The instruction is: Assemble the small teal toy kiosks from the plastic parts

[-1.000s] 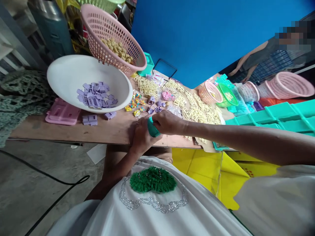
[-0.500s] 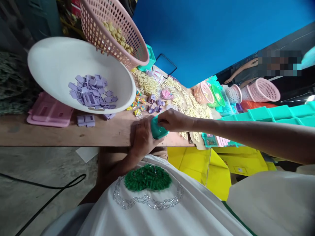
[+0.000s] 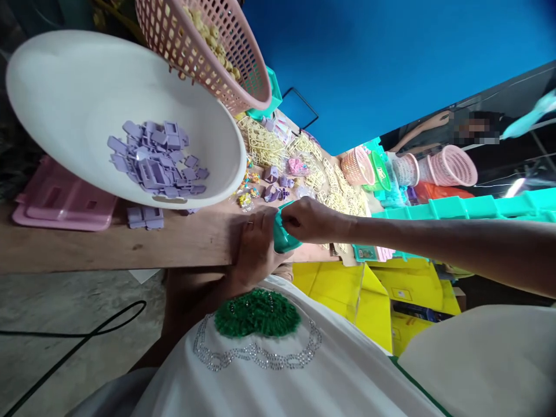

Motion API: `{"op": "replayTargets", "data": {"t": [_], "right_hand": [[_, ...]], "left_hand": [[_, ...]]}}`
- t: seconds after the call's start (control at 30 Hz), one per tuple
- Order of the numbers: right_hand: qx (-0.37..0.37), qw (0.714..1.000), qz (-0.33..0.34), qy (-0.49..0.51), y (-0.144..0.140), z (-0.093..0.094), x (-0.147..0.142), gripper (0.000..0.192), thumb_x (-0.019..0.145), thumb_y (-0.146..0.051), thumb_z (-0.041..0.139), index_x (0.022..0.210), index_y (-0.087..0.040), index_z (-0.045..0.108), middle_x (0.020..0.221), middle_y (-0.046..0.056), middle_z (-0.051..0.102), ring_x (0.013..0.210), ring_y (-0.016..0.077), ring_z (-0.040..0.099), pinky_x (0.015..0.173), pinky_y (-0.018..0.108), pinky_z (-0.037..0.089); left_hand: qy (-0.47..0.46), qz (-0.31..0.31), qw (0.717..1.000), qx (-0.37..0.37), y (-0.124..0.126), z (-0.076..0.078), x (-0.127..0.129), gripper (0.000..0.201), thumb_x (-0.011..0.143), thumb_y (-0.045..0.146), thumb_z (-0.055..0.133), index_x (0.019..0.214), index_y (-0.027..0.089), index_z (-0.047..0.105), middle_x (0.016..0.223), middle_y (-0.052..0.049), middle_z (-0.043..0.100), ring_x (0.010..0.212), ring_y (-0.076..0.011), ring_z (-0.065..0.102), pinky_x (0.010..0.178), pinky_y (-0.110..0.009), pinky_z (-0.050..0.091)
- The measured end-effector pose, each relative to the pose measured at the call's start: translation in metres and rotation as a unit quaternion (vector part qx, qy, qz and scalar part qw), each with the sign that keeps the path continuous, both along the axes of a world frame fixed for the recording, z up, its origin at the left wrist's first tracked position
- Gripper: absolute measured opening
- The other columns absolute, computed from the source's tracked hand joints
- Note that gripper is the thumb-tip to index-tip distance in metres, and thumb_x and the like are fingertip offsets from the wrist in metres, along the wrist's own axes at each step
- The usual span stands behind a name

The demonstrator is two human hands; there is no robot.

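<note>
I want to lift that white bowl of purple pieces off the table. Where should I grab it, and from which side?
Probably the white bowl is best taken by its bare rim on the near left, away from the pink basket overhanging its far edge. The bowl sits tilted with the purple pieces low on the near side, so support it from underneath there.

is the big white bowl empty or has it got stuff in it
Not empty. The white bowl holds a loose heap of purple plastic pieces on one part of its floor; the rest is bare.
</note>
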State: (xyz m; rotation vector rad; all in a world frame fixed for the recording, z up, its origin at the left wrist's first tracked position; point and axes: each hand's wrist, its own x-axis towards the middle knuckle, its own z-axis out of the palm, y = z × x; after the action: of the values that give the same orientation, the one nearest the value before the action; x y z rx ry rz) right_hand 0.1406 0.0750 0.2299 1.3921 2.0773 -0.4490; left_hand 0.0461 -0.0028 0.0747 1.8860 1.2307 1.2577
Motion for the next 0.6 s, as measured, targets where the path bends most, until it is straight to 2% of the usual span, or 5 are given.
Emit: {"op": "replayTargets", "data": {"t": [0.1,0.23,0.33,0.6], "right_hand": [[-0.05,0.995,-0.064,0.051,0.003,0.001,0.012,0.03,0.079,-0.004,0.053,0.056,-0.019,0.041,0.05,-0.008,0.035,0.05,0.0054,0.032,0.054,0.025,0.026],[-0.079,0.984,-0.105,0.117,0.005,0.004,0.023,0.028,0.082,-0.007,0.051,0.059,-0.02,0.042,0.049,-0.008,0.038,0.049,0.0054,0.038,0.054,0.024,0.028],[-0.07,0.983,-0.097,0.137,0.005,0.003,0.025,0.026,0.083,-0.008,0.052,0.06,-0.019,0.045,0.05,-0.008,0.04,0.052,0.0058,0.038,0.056,0.024,0.03],[-0.042,0.982,-0.04,0.179,0.006,-0.004,0.03,0.027,0.079,-0.008,0.053,0.059,-0.019,0.041,0.051,-0.009,0.034,0.057,0.0061,0.033,0.06,0.026,0.027]], "left_hand": [[-0.006,-0.021,1.0,-0.009,0.0,0.0,-0.002,0.086,0.08,0.031,0.087,0.148,0.012,0.037,0.136,-0.024,0.067,0.122,-0.0437,0.069,0.096,-0.056,0.062],[-0.013,-0.026,1.0,-0.011,0.0,0.0,-0.005,0.085,0.084,0.037,0.085,0.151,0.013,0.038,0.138,-0.024,0.067,0.123,-0.0425,0.069,0.099,-0.055,0.061],[-0.021,-0.026,0.999,-0.01,0.0,-0.001,-0.005,0.084,0.085,0.038,0.083,0.152,0.014,0.038,0.138,-0.024,0.068,0.122,-0.0416,0.07,0.098,-0.055,0.061],[-0.036,-0.016,0.999,-0.023,-0.001,0.0,-0.003,0.089,0.08,0.039,0.089,0.152,0.014,0.041,0.139,-0.023,0.067,0.126,-0.0434,0.068,0.103,-0.057,0.059]]}}
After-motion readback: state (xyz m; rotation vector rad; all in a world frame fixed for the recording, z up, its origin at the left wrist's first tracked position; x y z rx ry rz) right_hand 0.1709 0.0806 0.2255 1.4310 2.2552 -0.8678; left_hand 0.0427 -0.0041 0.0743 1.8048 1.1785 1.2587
